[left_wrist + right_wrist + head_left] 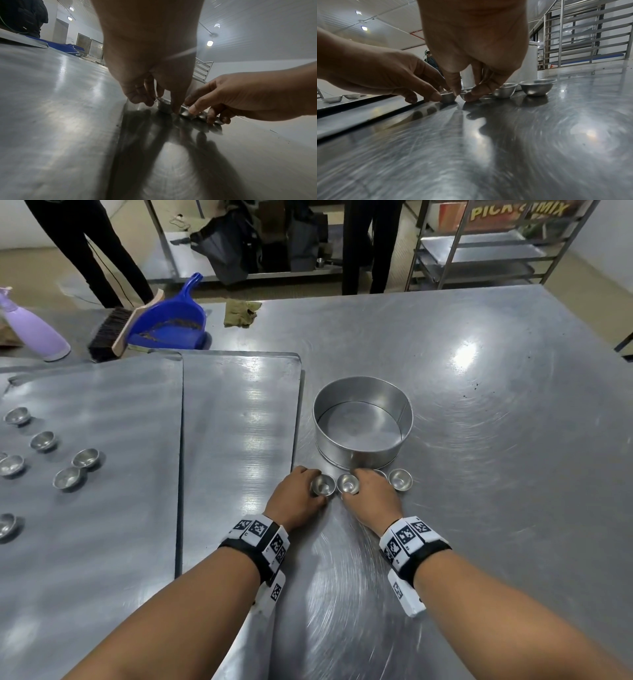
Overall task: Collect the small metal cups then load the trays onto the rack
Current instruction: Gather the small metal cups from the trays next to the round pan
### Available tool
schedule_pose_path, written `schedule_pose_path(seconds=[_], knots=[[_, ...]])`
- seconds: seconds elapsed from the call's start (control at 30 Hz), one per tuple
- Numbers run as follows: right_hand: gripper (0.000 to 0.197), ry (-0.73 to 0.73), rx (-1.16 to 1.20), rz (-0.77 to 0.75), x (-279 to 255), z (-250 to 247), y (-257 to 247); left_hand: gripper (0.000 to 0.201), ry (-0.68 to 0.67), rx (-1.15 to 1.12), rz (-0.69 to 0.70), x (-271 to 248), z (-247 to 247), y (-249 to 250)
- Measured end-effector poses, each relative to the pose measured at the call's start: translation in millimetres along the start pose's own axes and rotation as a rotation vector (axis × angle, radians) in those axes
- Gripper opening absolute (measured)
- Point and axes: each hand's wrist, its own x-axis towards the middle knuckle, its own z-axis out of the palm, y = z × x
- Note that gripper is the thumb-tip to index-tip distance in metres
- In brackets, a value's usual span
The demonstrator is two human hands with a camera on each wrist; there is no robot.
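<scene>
A row of small metal cups stands on the steel table just in front of a round tin (pixel 363 453). My left hand (pixel 313 487) pinches the leftmost cup (pixel 323 484) between thumb and fingers; the left wrist view shows that cup (pixel 163 107) still on the table. Beside it, my right hand (pixel 356 487) pinches the second cup (pixel 347 483), its fingertips on the rim (pixel 467 95). Two more cups (pixel 505 90) (pixel 536 88) stand to the right. Several cups (pixel 68 477) lie on the left tray (pixel 102 542). A second tray (pixel 239 412) overlaps it.
The tray rack (pixel 479 251) stands beyond the table's far right corner. A blue dustpan (pixel 171 320), a brush (pixel 113 333), a purple bottle (pixel 34 330) and a cloth (pixel 239 313) lie at the far left. People stand behind the table.
</scene>
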Motion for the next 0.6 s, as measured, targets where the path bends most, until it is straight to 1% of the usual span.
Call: schedule_pose_path(seconds=[0.1,0.2,0.27,0.33,0.43,0.53,0.6], knots=[[0.018,0.001,0.004,0.000,-0.2,-2.1,0.6,0.037,-0.008,-0.002,-0.002,0.2,-0.6,1.2],[0.027,-0.010,0.009,0.006,0.0,-2.5,1.9,0.038,-0.010,-0.002,-0.011,0.4,-1.0,1.6],[0.029,-0.015,0.011,0.002,0.4,-3.3,2.3,0.036,-0.009,-0.004,-0.017,0.5,-0.9,2.2],[0.024,-0.012,0.012,-0.008,0.7,-4.2,2.5,0.033,-0.008,-0.006,-0.018,0.5,-0.5,2.6],[0.011,-0.010,0.018,-0.014,0.4,-6.7,1.8,0.034,0.003,-0.010,-0.014,0.7,0.8,2.7],[0.009,-0.018,0.032,-0.014,0.5,-8.9,1.6,0.036,-0.002,-0.014,-0.020,1.4,1.8,3.2],[0.013,-0.025,0.025,-0.012,0.7,-10.1,1.2,0.037,-0.005,-0.019,-0.024,2.6,2.2,3.8]])
